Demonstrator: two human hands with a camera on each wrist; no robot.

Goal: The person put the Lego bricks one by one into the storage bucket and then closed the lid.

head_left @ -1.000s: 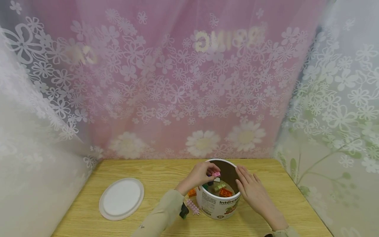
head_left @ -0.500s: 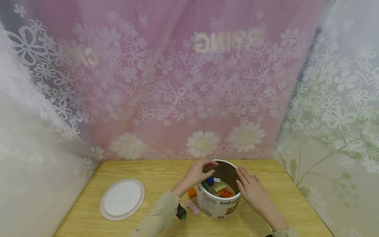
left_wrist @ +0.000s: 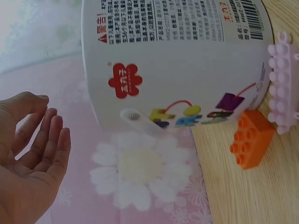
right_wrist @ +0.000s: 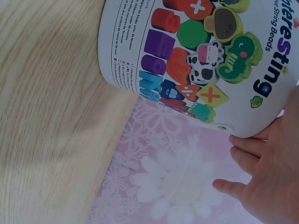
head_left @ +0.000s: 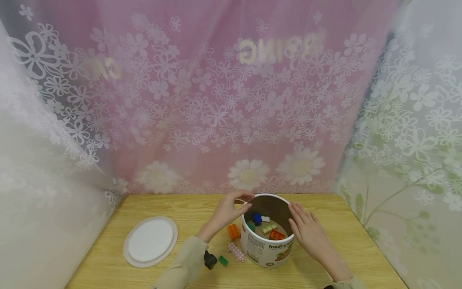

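A white round tub (head_left: 258,249) with printed sides stands without its lid on the wooden table. Inside lie a blue piece (head_left: 256,219), a white piece (head_left: 265,219), a pale green brick (head_left: 269,229) and a red-orange brick (head_left: 277,235). My left hand (head_left: 228,209) is at the tub's left rim, its fingers loosely bent with nothing between them; the left wrist view shows this hand (left_wrist: 35,154) apart from the tub wall. My right hand (head_left: 311,235) rests its extended fingers on the right rim.
Left of the tub lie an orange brick (head_left: 234,231), a pink knobbed strip (head_left: 236,252), a green brick (head_left: 223,261) and a black piece (head_left: 210,259). A white round lid (head_left: 150,241) lies farther left. Flowered curtains (head_left: 231,100) enclose the table.
My left hand let go of a small pink brick over the tub, then moved left out to the rim. The green brick and black piece came into fuller view. My right hand stayed put.
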